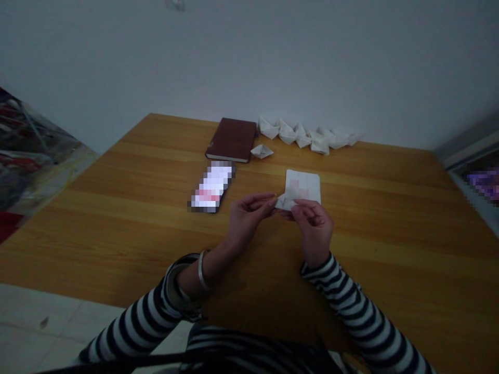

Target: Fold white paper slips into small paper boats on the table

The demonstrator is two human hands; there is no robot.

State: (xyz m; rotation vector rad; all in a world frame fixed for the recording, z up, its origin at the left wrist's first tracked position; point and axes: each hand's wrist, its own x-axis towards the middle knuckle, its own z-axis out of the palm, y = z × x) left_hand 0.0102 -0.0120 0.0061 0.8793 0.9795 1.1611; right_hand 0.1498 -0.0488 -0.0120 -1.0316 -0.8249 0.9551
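Between my hands is a small folded piece of white paper (285,202), held above the wooden table. My left hand (249,215) pinches its left corner between thumb and fingers. On the other side, my right hand (315,226) grips the right end, thumb on top. Just behind the folded piece lies a squarish white paper pad (307,183) with a faint pink patch, its lower edge partly hidden by my right fingers.
A wooden table (136,228) holds a lit phone (213,186) left of my hands, and a brown notebook (234,139) behind it. One folded paper boat (262,151) sits beside the notebook. Several more paper boats (302,136) line the back edge by the wall.
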